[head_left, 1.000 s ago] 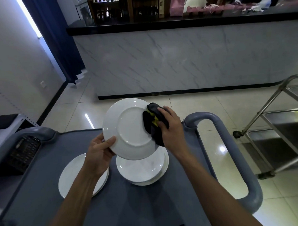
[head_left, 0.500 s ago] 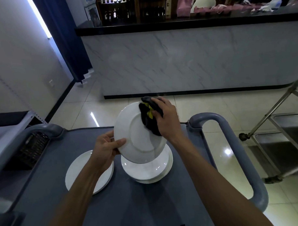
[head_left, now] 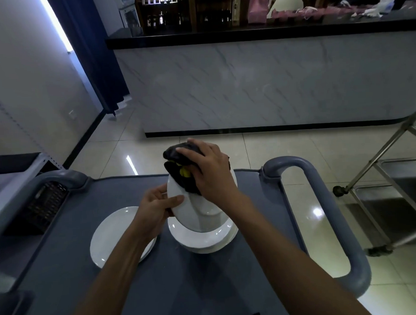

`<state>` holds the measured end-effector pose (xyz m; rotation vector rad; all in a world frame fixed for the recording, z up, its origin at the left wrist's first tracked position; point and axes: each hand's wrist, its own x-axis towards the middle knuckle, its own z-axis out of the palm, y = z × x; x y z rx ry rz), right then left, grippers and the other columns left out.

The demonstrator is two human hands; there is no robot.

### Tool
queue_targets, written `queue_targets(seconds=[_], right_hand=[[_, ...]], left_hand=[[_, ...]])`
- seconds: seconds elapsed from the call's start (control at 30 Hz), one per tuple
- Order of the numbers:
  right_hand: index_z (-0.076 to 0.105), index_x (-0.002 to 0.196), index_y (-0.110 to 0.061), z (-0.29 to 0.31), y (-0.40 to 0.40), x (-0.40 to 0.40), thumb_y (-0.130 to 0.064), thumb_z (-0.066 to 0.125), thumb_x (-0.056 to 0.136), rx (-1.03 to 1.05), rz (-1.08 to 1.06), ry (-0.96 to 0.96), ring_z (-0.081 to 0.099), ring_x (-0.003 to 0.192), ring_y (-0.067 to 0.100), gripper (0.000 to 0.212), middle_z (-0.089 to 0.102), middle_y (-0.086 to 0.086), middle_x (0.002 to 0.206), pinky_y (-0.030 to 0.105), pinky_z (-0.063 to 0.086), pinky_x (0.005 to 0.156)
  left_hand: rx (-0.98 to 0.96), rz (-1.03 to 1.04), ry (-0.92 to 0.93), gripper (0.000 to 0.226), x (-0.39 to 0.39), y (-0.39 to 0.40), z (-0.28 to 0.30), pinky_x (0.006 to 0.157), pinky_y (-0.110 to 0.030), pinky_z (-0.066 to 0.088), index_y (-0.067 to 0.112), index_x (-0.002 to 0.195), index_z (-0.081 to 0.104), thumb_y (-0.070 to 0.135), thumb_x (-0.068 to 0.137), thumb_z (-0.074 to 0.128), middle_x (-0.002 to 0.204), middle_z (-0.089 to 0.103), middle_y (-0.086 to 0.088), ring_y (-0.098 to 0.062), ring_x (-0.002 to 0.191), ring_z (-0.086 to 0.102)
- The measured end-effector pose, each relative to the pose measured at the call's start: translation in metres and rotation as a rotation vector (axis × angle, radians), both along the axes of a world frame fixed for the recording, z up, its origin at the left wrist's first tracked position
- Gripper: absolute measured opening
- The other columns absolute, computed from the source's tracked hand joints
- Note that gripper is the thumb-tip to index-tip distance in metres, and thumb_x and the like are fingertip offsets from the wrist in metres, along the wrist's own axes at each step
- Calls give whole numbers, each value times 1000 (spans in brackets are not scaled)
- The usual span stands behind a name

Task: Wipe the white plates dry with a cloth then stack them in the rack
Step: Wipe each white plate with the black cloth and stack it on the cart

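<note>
Now right hand (head_left: 211,171) grips cloth (head_left: 179,167); left hand (head_left: 157,206) pinches plate (head_left: 192,212).

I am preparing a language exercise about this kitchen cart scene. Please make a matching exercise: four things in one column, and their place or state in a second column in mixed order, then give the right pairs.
Things:
1. dark cloth
2. tilted plate
3. single plate
4. stack of plates

Places or states:
A. lying alone on the cart, under the left forearm
B. gripped at its edge by the left hand
C. pressed on the tilted plate by the right hand
D. resting on the cart below the tilted plate

Pairs: 1-C, 2-B, 3-A, 4-D
</note>
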<state>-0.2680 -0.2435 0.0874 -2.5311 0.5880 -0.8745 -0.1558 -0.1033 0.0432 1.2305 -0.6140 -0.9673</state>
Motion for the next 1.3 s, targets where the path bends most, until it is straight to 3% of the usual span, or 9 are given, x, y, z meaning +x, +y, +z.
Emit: queue_targets(seconds=[0.13, 0.3, 0.5, 0.6, 0.7, 0.87, 1.0, 1.13, 1.3], right_hand=[[61, 133, -28, -1, -12, 1, -17, 60, 95, 127, -110, -91, 46, 125, 27, 40, 53, 1, 140, 49, 42, 97], [62, 134, -21, -13, -39, -8, -12, 64, 93, 344, -193, -162, 52, 120, 27, 41, 58, 2, 133, 45, 44, 102], [62, 133, -19, -34, -37, -30, -11, 63, 94, 438, -201, -181, 52, 120, 21, 39, 58, 3, 131, 26, 37, 106], [61, 133, -18, -43, -21, -37, -11, 62, 95, 402, -240, -181, 47, 125, 21, 39, 54, 3, 135, 27, 35, 109], [60, 136, -18, -50, 4, -38, -9, 61, 96, 350, -218, -157, 43, 130, 23, 41, 49, 3, 142, 37, 36, 113], [58, 139, -21, -58, 42, -36, -10, 63, 96, 264, -193, -169, 40, 133, 25, 45, 45, 3, 149, 44, 39, 110], [61, 136, -18, -62, 55, -40, -3, 65, 92, 166, -149, -156, 45, 131, 31, 47, 48, 9, 147, 51, 43, 105], [61, 136, -17, -67, 51, -47, 0, 63, 92, 168, -127, -134, 45, 131, 31, 47, 48, 10, 146, 50, 43, 105], [60, 137, -16, -73, 37, -56, 1, 60, 95, 259, -176, -167, 42, 132, 27, 45, 46, 6, 148, 41, 40, 110]], left_hand=[[-9, 34, 96, 42, 1, 3, -6, 75, -44, 62, -1, 119, 67, 0, 77, 69, 112, 71, -25, -37, 97, 70], [-50, 98, 164, 31, 5, 7, -11, 72, -39, 62, 6, 106, 76, -1, 79, 63, 106, 73, -21, -32, 92, 72], [-83, 152, 202, 32, 10, 7, -12, 74, -34, 60, 13, 107, 78, 4, 80, 63, 108, 75, -14, -26, 96, 73], [-97, 217, 267, 28, 7, 0, -10, 71, -34, 60, 13, 101, 79, 6, 80, 63, 105, 75, -13, -25, 93, 73], [-118, 252, 271, 27, 3, -10, -5, 73, -36, 61, 15, 101, 80, 8, 81, 62, 108, 75, -11, -25, 95, 73], [-110, 311, 315, 41, 0, -18, 2, 90, -48, 58, 6, 123, 66, 10, 82, 62, 123, 68, -19, -35, 109, 66], [-132, 323, 346, 33, 0, -13, 1, 91, -46, 58, 11, 120, 68, 8, 90, 57, 124, 68, -18, -35, 109, 67], [-118, 344, 334, 36, 1, -8, 0, 92, -45, 57, 12, 122, 67, 8, 88, 59, 122, 70, -14, -30, 107, 68], [-135, 370, 357, 31, 2, -5, 0, 78, -36, 62, 13, 120, 68, 6, 93, 55, 115, 74, -8, -22, 99, 72]])
